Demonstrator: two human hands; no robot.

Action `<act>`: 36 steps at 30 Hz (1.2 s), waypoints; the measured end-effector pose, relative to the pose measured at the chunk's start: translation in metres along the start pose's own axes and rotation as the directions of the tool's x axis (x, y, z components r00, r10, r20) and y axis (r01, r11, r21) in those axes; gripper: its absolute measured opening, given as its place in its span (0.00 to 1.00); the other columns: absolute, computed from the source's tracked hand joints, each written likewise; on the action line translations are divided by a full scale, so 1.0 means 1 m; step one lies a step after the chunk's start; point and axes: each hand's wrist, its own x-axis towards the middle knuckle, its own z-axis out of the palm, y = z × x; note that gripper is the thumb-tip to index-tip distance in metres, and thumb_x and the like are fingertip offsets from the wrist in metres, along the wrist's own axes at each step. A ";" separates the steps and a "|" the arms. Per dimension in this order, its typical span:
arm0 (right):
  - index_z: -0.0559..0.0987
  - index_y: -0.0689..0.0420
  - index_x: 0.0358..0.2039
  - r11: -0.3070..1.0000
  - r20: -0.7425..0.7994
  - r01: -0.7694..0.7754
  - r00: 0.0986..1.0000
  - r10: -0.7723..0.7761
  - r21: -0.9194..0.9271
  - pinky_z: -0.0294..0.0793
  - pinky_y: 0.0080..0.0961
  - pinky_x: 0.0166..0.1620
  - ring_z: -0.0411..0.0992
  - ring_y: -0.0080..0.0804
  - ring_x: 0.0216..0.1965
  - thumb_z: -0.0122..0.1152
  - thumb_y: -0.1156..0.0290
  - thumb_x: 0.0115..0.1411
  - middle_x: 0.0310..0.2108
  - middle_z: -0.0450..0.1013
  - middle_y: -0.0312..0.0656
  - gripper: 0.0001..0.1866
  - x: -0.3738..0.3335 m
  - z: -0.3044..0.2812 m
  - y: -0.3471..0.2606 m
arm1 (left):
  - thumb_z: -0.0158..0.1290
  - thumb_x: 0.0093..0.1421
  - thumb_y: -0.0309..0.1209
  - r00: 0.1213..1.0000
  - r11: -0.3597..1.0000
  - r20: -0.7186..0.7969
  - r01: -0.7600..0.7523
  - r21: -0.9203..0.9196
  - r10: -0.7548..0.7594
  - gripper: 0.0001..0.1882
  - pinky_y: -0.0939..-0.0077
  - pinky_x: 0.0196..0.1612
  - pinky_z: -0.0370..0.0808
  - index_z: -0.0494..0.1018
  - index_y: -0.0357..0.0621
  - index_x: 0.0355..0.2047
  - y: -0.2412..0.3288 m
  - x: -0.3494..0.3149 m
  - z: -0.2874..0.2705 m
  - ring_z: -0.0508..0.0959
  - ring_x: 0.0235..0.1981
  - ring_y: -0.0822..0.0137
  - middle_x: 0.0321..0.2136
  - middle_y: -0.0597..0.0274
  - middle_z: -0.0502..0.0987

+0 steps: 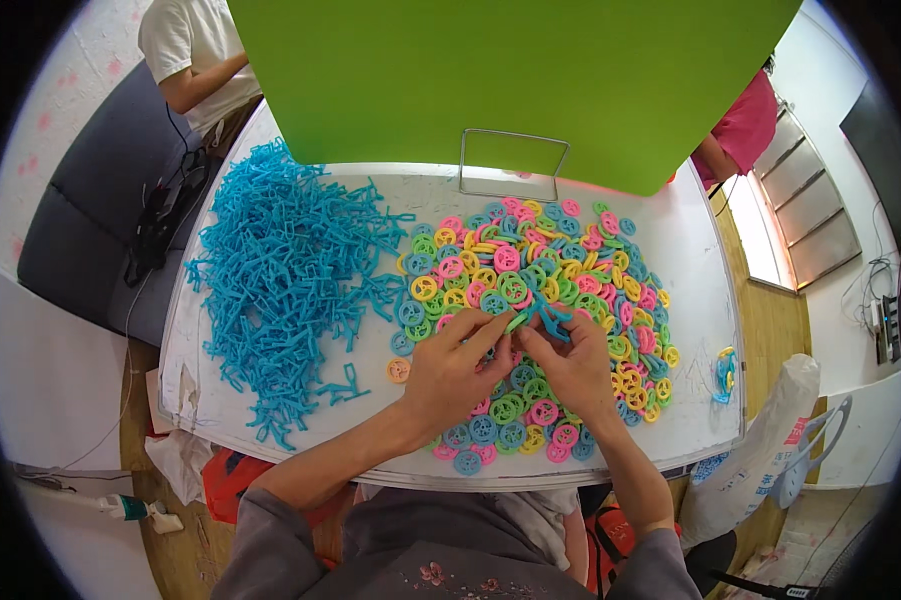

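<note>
Over a heap of small plastic wheels (pixel 505 408) in pink, yellow, green and blue, my two hands meet. My left hand (pixel 452 368) pinches a green wheel (pixel 515 322), seen nearly edge-on between the fingers. In my right hand (pixel 576 362) is a blue plastic frame piece (pixel 548 316), with its prongs sticking up past the fingertips. The wheel and the frame piece are close together; whether they touch is hidden by my fingers. To the left lies a large pile of similar blue frame pieces (pixel 295 250).
The white table (pixel 690 240) has a green panel (pixel 510 80) along its far side, with a bent wire stand (pixel 460 165) before it. A blue-and-yellow assembled piece (pixel 723 375) lies near the right edge. Two other people (pixel 195 60) are partly visible beyond the table.
</note>
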 end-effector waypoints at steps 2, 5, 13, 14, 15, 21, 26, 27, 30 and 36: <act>0.77 0.66 0.35 0.999 0.005 -0.020 1.000 0.020 -0.042 0.73 0.14 0.36 0.74 0.18 0.33 0.62 0.75 0.56 0.30 0.75 0.36 0.09 0.000 -0.001 -0.001 | 0.57 0.49 0.16 1.000 1.000 -0.009 0.010 0.003 -0.010 0.15 0.79 0.25 0.81 0.77 0.36 0.39 0.000 0.000 0.001 0.79 0.26 0.68 0.31 0.59 0.76; 0.77 0.66 0.35 0.996 0.017 -0.025 0.999 0.027 -0.088 0.73 0.13 0.35 0.74 0.17 0.31 0.63 0.75 0.56 0.30 0.76 0.36 0.09 0.001 -0.003 -0.003 | 0.56 0.50 0.16 0.999 0.999 -0.019 0.037 -0.020 -0.037 0.13 0.78 0.26 0.82 0.77 0.35 0.38 0.001 0.002 0.000 0.79 0.27 0.67 0.31 0.58 0.76; 0.76 0.64 0.41 0.973 -0.117 0.207 0.969 -0.219 -0.105 0.75 0.18 0.39 0.74 0.23 0.35 0.64 0.82 0.53 0.34 0.74 0.39 0.13 0.002 0.008 -0.005 | 0.55 0.51 0.16 0.989 0.977 -0.003 0.142 -0.158 -0.145 0.10 0.78 0.25 0.82 0.75 0.34 0.36 0.004 0.005 -0.003 0.79 0.28 0.68 0.31 0.58 0.75; 0.76 0.64 0.41 0.972 -0.119 0.207 0.968 -0.220 -0.108 0.75 0.18 0.39 0.74 0.23 0.35 0.64 0.82 0.53 0.34 0.74 0.39 0.13 0.001 0.006 -0.005 | 0.55 0.51 0.16 0.990 0.974 0.010 0.142 -0.177 -0.142 0.11 0.79 0.25 0.82 0.75 0.34 0.36 0.003 0.005 -0.003 0.79 0.28 0.68 0.31 0.58 0.74; 0.76 0.64 0.42 0.966 -0.026 0.222 0.973 -0.227 -0.132 0.75 0.19 0.39 0.74 0.23 0.36 0.63 0.83 0.54 0.36 0.73 0.39 0.14 0.000 0.003 -0.004 | 0.55 0.52 0.16 0.990 0.970 0.024 0.141 -0.197 -0.139 0.11 0.79 0.25 0.81 0.74 0.34 0.37 0.003 0.005 -0.002 0.79 0.29 0.68 0.31 0.58 0.74; 0.76 0.62 0.44 0.921 0.116 0.340 0.939 -0.323 -0.188 0.74 0.19 0.41 0.73 0.25 0.39 0.60 0.85 0.55 0.42 0.70 0.40 0.15 0.003 -0.008 -0.001 | 0.57 0.53 0.18 0.991 0.943 0.025 0.134 -0.303 -0.133 0.11 0.80 0.25 0.79 0.74 0.36 0.39 0.018 0.011 -0.008 0.78 0.28 0.69 0.32 0.58 0.74; 0.77 0.61 0.43 0.926 0.153 0.361 0.927 -0.343 -0.113 0.75 0.20 0.41 0.72 0.26 0.41 0.61 0.83 0.53 0.39 0.71 0.41 0.15 0.001 -0.006 -0.010 | 0.55 0.56 0.19 0.991 0.952 0.085 0.123 -0.281 -0.103 0.09 0.80 0.23 0.76 0.74 0.36 0.38 -0.005 0.008 -0.009 0.77 0.27 0.69 0.31 0.57 0.73; 0.77 0.61 0.43 0.939 0.141 0.332 0.938 -0.317 -0.092 0.74 0.20 0.40 0.72 0.25 0.40 0.61 0.82 0.54 0.38 0.71 0.40 0.15 0.001 -0.005 -0.011 | 0.54 0.57 0.19 0.981 0.938 0.113 0.187 -0.292 -0.160 0.08 0.80 0.22 0.75 0.74 0.36 0.38 -0.005 0.007 -0.010 0.77 0.27 0.69 0.30 0.57 0.73; 0.77 0.62 0.43 0.972 0.124 0.229 0.967 -0.222 -0.048 0.74 0.18 0.37 0.73 0.22 0.36 0.62 0.80 0.55 0.35 0.72 0.39 0.14 0.003 -0.014 -0.004 | 0.53 0.58 0.20 0.976 0.922 0.128 0.207 -0.327 -0.174 0.06 0.80 0.23 0.76 0.73 0.34 0.37 -0.006 0.006 -0.009 0.77 0.27 0.71 0.31 0.59 0.72; 0.79 0.64 0.40 0.974 0.153 0.161 0.979 -0.137 -0.156 0.71 0.15 0.33 0.72 0.17 0.29 0.64 0.76 0.55 0.30 0.74 0.36 0.12 0.004 -0.018 -0.009 | 0.56 0.54 0.22 0.957 0.879 0.158 0.286 -0.382 -0.243 0.08 0.77 0.25 0.72 0.74 0.36 0.36 -0.010 0.006 -0.009 0.75 0.25 0.66 0.27 0.56 0.74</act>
